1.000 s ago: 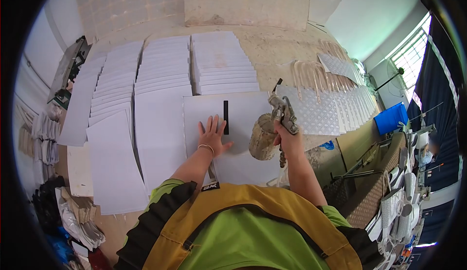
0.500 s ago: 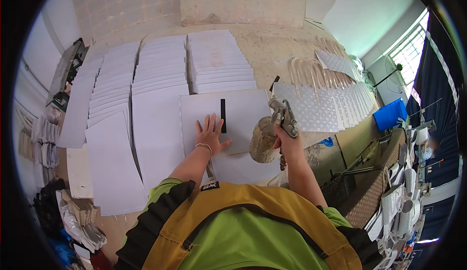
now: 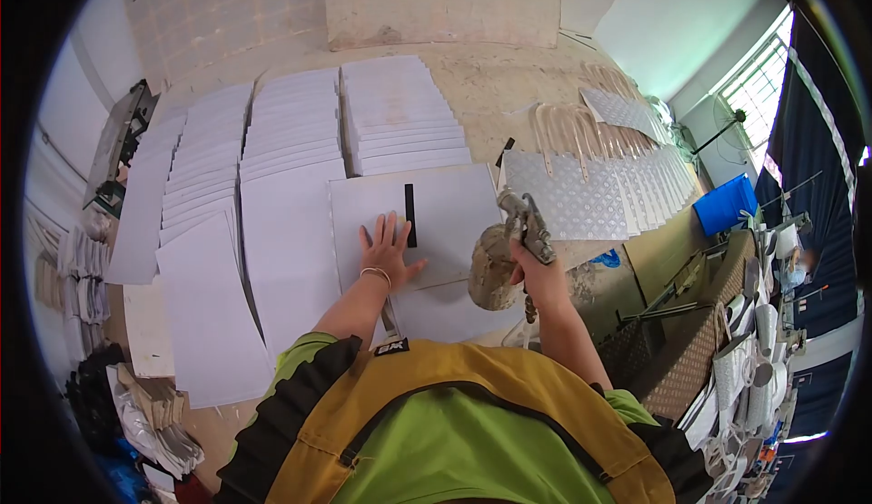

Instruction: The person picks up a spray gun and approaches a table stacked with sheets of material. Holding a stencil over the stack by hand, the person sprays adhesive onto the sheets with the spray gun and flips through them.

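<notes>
My left hand (image 3: 385, 257) lies flat with its fingers spread on a white board (image 3: 459, 200), just left of a black strip (image 3: 411, 215) that lies on the board. My right hand (image 3: 540, 277) is wrapped round the handle of a spray gun (image 3: 527, 227) crusted with dried residue. Its stained round cup (image 3: 491, 270) hangs to the left of the hand, over the right part of the board. The spray gun's trigger and my right fingertips are partly hidden.
Overlapping rows of white sheets (image 3: 291, 200) cover the table's left and middle. To the right lie patterned silvery sheets (image 3: 563, 195) and clear strap-like loops (image 3: 568, 132). A blue bin (image 3: 727, 204), a fan (image 3: 738, 118) and piled white pieces (image 3: 740, 368) stand farther right.
The whole view has shifted slightly left. Against the board, the spray gun sits a little farther right than before. My left hand stays flat beside the black strip.
</notes>
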Demonstrator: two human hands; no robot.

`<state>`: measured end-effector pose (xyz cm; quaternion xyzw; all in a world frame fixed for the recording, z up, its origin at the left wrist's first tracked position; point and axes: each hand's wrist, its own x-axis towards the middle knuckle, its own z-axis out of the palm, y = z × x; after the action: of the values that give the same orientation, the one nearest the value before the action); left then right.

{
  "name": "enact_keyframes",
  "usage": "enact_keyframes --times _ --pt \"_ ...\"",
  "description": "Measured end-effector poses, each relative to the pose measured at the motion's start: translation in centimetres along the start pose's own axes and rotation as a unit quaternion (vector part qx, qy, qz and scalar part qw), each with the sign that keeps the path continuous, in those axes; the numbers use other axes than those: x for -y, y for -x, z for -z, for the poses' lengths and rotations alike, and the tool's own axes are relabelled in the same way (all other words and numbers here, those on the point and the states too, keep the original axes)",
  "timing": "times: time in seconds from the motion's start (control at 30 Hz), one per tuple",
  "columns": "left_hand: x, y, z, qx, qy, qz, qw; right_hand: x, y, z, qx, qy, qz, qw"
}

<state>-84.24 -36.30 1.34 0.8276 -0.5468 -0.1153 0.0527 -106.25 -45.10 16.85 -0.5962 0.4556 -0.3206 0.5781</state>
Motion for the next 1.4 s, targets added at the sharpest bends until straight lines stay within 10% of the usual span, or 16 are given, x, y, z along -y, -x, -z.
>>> enact_keyframes --times 1.4 --pt "0.7 0.0 0.0 -0.008 0.044 -0.015 0.999 8.3 -12.7 -9.5 0.144 0.136 -0.001 0.98"
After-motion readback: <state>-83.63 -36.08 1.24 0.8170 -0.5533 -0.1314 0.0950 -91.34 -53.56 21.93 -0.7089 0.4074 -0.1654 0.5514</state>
